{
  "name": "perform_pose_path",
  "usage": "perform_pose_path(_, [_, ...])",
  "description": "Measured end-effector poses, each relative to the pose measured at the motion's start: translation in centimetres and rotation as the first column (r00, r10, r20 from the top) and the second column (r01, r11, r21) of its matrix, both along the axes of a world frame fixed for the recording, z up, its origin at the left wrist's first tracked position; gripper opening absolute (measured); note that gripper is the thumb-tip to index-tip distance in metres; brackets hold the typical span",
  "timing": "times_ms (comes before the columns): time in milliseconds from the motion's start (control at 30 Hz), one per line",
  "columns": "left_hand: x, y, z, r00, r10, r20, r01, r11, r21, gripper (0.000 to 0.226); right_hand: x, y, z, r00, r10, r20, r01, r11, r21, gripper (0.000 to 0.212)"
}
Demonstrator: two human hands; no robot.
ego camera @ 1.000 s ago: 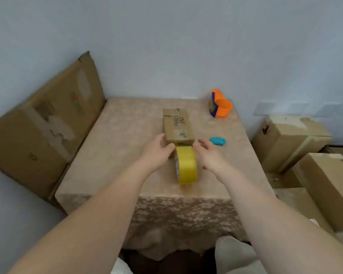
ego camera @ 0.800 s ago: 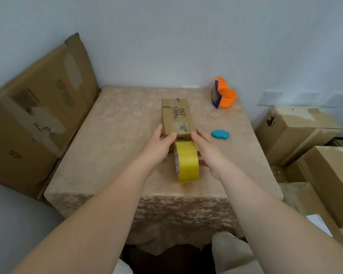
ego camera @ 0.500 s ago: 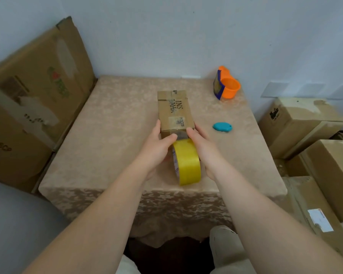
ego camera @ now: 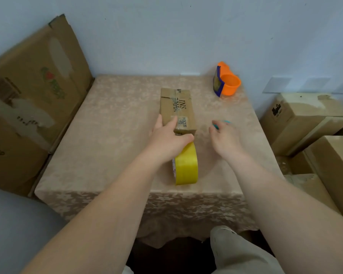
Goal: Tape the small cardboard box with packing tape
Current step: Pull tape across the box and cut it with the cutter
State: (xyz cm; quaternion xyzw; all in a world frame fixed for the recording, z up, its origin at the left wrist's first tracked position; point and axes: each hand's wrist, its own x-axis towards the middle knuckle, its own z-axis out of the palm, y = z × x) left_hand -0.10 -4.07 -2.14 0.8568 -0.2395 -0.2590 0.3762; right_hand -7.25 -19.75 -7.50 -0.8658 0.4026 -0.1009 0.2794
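The small cardboard box lies lengthwise on the worktop, its near end under the left hand, whose grip is spread: thumb along the box's left side, fingers laid flat across the near top edge and end face, pressing rather than pinching. Just nearer than that grip, touching the underside of the hand, the roll of yellow packing tape stands on its edge on the worktop. To the right of the left grip, apart from the box, the right hand hovers with its fingers loosely spread and blurred, holding nothing that can be made out. A small teal object shows just beyond its fingertips; whether they touch it cannot be told. Farther beyond that grip, near the wall, stands an orange tape dispenser. Large cardboard boxes lean left of the worktop, and more cartons are stacked to its right
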Motion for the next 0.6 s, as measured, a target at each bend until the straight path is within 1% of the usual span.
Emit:
perform_pose_path(33, [0.1, -0.1, -0.1, 1.0, 0.0, -0.001, 0.0, 1.0, 0.005, 0.078, 0.0, -0.7, -0.5, 0.999, 0.004, -0.054, -0.006, 0.999, -0.044, 0.042])
perform_pose_path(100, [0.4, -0.1, -0.3, 1.0, 0.001, 0.001, -0.001, 1.0, 0.029, 0.081, 0.0, -1.6, -0.9, 0.989, -0.004, -0.146, -0.004, 0.998, -0.056, 0.049])
perform_pose_path(167, [0.3, -0.2, -0.2, 1.0, 0.006, 0.01, -0.006, 0.999, 0.039, 0.086, -0.1, -1.9, -0.9, 0.977, 0.015, -0.215, -0.03, 0.997, -0.065, 0.053])
perform_pose_path(233, [0.3, -0.2, -0.3, 1.0, 0.014, 0.003, -0.014, 0.999, 0.035, 0.087, -0.1, -2.0, -1.0, 0.964, 0.03, -0.263, -0.063, 0.991, -0.116, 0.054])
perform_pose_path(300, [0.2, -0.2, -0.5, 1.0, 0.022, -0.011, -0.021, 0.999, 0.027, 0.086, -0.2, -1.9, -1.4, 0.967, 0.03, -0.253, -0.08, 0.978, -0.191, 0.05])
perform_pose_path(433, [-0.1, 0.0, -0.5, 0.999, 0.021, -0.027, -0.021, 1.0, 0.0, 0.084, -0.6, -1.2, -2.1, 0.977, 0.059, -0.206, -0.118, 0.949, -0.291, 0.035])
perform_pose_path(500, [-0.2, 0.1, -0.4, 0.999, 0.014, -0.045, -0.015, 1.0, -0.022, 0.08, -0.9, -0.7, -2.2, 0.977, 0.084, -0.194, -0.143, 0.939, -0.313, 0.031])
perform_pose_path(600, [-0.4, 0.3, -0.5, 0.994, 0.024, -0.105, -0.036, 0.994, -0.107, 0.071, -1.7, 0.2, -2.2, 0.973, 0.123, -0.196, -0.18, 0.933, -0.31, 0.029])
